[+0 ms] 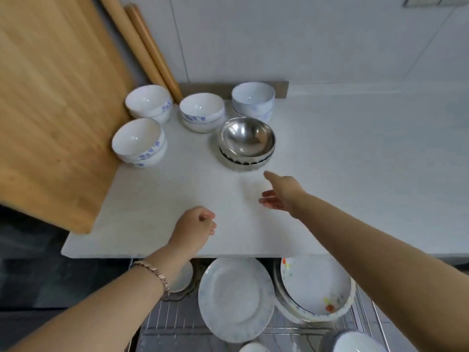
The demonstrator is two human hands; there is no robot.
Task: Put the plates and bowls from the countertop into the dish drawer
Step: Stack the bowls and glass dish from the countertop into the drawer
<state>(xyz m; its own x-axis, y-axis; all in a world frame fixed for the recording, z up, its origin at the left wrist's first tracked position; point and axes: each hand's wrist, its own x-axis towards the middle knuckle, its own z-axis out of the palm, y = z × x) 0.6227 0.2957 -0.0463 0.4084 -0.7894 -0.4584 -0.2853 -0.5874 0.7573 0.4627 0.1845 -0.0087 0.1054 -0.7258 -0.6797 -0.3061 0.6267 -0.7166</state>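
Note:
Several stacks of white bowls with blue flowers stand on the white countertop (157,199): one at the left (139,142), one behind it (149,102), one in the middle (202,111) and one at the back (253,99). A steel bowl (246,138) tops a stack just in front of them. My right hand (279,193) is open, fingers spread, a short way in front of the steel bowl and not touching it. My left hand (194,229) hovers over the counter's front part, fingers curled, holding nothing. Below the counter edge, the open dish drawer (175,323) holds a white plate (234,298) and a flowered plate stack (317,288).
A large wooden cutting board (53,105) leans at the left, with two rolling pins (149,49) against the tiled wall behind it. A small white dish (181,278) sits in the drawer's left part. More white dishes (357,342) show at the bottom right.

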